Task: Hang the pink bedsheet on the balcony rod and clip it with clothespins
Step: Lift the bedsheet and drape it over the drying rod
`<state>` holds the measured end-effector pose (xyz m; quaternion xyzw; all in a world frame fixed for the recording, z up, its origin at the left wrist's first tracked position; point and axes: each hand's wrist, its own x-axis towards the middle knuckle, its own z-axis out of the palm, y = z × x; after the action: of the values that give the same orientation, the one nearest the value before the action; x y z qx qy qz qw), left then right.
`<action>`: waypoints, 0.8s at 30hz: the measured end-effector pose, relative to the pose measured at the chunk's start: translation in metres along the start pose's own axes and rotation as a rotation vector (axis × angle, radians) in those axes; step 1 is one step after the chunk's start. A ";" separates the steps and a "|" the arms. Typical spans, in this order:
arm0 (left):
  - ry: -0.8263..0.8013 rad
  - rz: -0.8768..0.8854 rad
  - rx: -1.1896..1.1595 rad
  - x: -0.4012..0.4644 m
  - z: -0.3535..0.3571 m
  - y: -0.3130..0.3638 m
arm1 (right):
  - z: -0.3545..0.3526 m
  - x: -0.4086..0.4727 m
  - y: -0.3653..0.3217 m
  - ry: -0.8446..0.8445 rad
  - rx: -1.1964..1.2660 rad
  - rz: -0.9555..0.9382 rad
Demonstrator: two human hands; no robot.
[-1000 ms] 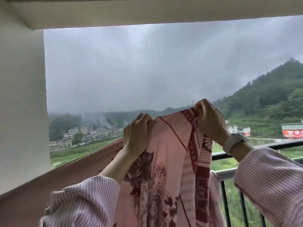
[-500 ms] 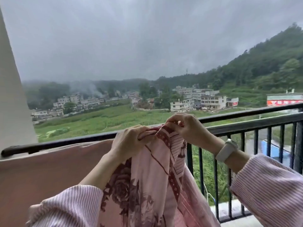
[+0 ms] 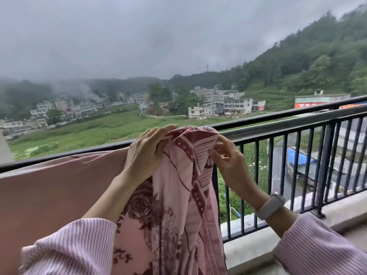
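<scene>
Soft, limp pink floral cotton bedsheet (image 3: 174, 195) bunched over the black metal balcony rail (image 3: 278, 124). Left hand (image 3: 147, 151) presses the top w/ near-straight fingers; right hand (image 3: 228, 155) apparently pinches the hem. Light, slides easily — grip the border edge.

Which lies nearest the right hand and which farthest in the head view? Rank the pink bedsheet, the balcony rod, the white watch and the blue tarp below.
1. Pink bedsheet: pinched by the right hand.
2. Balcony rod and white watch: too close to call; rod just behind the fingers, watch on that wrist.
3. Blue tarp: far right, down by the road.
</scene>
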<state>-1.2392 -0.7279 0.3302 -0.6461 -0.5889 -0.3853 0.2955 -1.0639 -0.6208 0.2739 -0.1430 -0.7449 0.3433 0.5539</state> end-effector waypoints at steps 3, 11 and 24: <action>-0.114 -0.093 -0.280 0.001 -0.012 0.003 | 0.009 0.009 -0.016 0.064 -0.008 -0.026; -0.011 -0.244 -0.346 -0.001 -0.015 0.010 | 0.044 0.007 -0.035 -0.046 -0.133 -0.199; -0.237 0.140 -0.010 -0.006 -0.013 0.007 | 0.016 -0.002 -0.006 0.155 -0.372 0.100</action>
<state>-1.2344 -0.7429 0.3329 -0.7281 -0.5711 -0.2875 0.2470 -1.0773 -0.6320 0.2738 -0.3055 -0.7427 0.2147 0.5558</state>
